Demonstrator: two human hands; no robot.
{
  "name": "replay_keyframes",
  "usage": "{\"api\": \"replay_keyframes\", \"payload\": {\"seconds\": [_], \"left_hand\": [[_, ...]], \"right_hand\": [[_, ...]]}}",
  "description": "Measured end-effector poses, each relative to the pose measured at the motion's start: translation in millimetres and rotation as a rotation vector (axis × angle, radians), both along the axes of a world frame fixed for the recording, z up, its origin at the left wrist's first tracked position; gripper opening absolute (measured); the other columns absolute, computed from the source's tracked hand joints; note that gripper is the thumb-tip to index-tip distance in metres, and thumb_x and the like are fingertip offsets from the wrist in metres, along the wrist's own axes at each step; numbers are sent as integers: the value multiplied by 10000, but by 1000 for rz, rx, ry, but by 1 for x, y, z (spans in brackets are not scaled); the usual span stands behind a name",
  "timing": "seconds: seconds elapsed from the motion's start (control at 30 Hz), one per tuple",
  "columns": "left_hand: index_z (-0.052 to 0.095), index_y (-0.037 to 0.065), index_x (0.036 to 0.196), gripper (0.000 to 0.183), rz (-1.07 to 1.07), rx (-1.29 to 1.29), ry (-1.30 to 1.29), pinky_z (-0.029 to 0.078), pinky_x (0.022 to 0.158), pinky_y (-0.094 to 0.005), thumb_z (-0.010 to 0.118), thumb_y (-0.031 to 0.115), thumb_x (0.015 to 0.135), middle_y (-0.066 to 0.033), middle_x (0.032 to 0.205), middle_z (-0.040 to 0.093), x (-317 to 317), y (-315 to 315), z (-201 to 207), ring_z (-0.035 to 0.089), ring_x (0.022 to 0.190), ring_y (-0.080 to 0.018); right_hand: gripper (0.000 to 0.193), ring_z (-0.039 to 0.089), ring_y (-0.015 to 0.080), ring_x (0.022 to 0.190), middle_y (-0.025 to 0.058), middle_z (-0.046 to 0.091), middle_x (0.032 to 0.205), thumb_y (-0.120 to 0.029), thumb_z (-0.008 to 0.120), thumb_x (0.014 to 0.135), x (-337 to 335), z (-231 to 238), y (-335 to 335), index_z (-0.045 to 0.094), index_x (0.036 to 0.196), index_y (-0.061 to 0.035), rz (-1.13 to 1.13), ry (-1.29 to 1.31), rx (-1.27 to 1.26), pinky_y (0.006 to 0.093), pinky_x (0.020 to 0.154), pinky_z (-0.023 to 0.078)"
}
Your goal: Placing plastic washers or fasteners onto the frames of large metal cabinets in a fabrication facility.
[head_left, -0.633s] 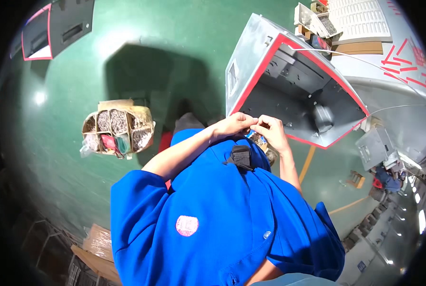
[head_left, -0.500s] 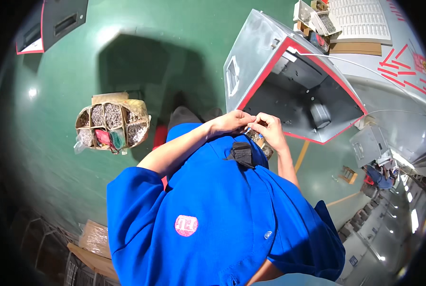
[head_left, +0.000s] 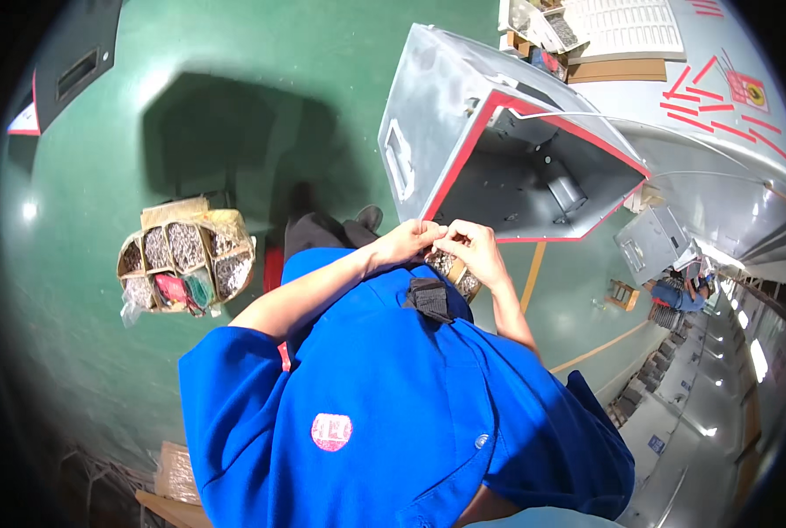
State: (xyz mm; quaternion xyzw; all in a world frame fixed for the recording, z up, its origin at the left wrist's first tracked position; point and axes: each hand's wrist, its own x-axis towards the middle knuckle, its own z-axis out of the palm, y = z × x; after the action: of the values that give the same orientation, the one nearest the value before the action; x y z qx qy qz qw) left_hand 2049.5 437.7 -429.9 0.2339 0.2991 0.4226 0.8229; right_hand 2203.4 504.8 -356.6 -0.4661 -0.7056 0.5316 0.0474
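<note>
My left hand (head_left: 410, 239) and my right hand (head_left: 474, 251) meet in front of my waist, their fingertips pinched together and touching. Whatever lies between the fingers is too small to make out. Just below the hands, partly hidden by them, is a box of small metal parts (head_left: 466, 283). Beyond them stands a grey metal cabinet (head_left: 415, 114) with red tape along the rim of its open side. Its dark inside shows a cylindrical fitting (head_left: 566, 187).
On the floor to the left sits a divided cardboard tray (head_left: 173, 213) of small hardware. A grey table (head_left: 626, 104) at the far right holds bins, a white moulded tray (head_left: 626, 31) and red strips. A wooden stool (head_left: 622, 296) and a person (head_left: 679, 295) are further off at right.
The view has shifted, so the cabinet, table and floor tray sit further left. My hands stay pinched together, with the right hand's fingers slightly changed in pose.
</note>
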Motion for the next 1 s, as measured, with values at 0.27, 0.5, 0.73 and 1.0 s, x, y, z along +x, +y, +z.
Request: {"api": "replay_keyframes", "payload": {"seconds": [0.27, 0.5, 0.73, 1.0], "left_hand": [[548, 122, 771, 339, 84, -60, 173, 255, 422, -193, 469, 387, 966, 75, 591, 440, -3, 7, 6, 356, 483, -12], [537, 116, 756, 349, 96, -126, 323, 215, 382, -190, 449, 375, 973, 69, 546, 431, -20, 9, 11, 321, 425, -11], [527, 140, 696, 349, 203, -116, 519, 219, 412, -183, 482, 363, 962, 68, 562, 460, -28, 11, 18, 347, 453, -12], [465, 106, 635, 415, 222, -137, 661, 185, 370, -209, 472, 351, 969, 30, 503, 408, -58, 29, 63, 298, 393, -42]], "right_hand": [[202, 536, 85, 587, 52, 600, 654, -193, 681, 805, -9, 5, 1, 618, 787, -2, -83, 3, -33, 263, 525, 420], [177, 602, 182, 629, 94, 624, 689, -208, 628, 834, -14, -8, 4, 624, 817, -31, -60, 118, -27, 319, 570, 453], [227, 625, 306, 740, 132, 629, 755, -267, 598, 813, -5, -11, 22, 597, 783, -42, 67, 184, 221, 406, 672, 477], [145, 642, 278, 729, 111, 650, 747, -196, 618, 779, 74, 1, 50, 621, 791, -51, -195, 262, 263, 386, 649, 492]]}}
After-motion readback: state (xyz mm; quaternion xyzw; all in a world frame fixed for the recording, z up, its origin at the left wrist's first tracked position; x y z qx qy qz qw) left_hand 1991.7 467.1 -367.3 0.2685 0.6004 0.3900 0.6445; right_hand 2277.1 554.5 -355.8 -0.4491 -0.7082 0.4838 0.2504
